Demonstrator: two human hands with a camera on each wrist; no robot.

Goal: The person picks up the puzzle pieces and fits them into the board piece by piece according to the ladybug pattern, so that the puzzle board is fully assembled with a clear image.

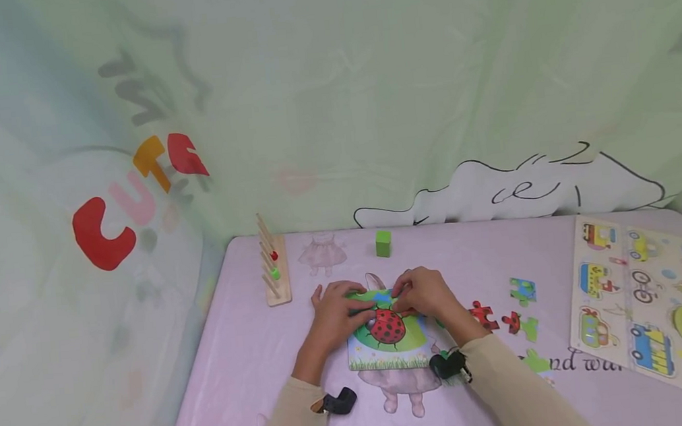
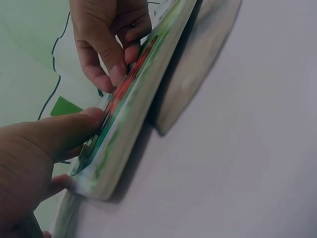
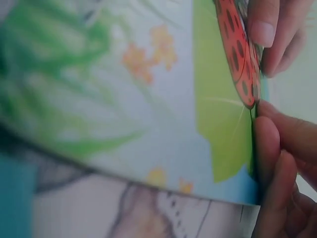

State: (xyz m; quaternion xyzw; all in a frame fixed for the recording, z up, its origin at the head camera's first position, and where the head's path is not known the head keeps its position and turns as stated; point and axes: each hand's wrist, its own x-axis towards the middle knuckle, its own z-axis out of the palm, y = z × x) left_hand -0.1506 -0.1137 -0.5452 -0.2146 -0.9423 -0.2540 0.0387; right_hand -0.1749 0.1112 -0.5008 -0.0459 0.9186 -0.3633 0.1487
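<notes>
A ladybug jigsaw puzzle (image 1: 388, 354) lies in front of me with grass along its near edge, and most of the red spotted ladybug (image 1: 387, 327) shows. Over the puzzle's upper left my left hand (image 1: 339, 313) is spread, fingers extended across the picture. In the left wrist view its thumb (image 2: 81, 126) lies on top near the board's edge. My right hand (image 1: 424, 292) is at the upper right of the puzzle, fingers bent, tips at the picture beside the ladybug. Whether these fingertips pinch a piece or only press, I cannot tell. The right palm hides that corner.
Loose puzzle pieces (image 1: 523, 292) are scattered right of my right forearm. A large wooden vehicle puzzle board (image 1: 621, 324) covers the table's right side. A wooden peg stand (image 1: 279, 289) with red and green beads stands at the back left, a green cube (image 1: 383, 244) behind the puzzle.
</notes>
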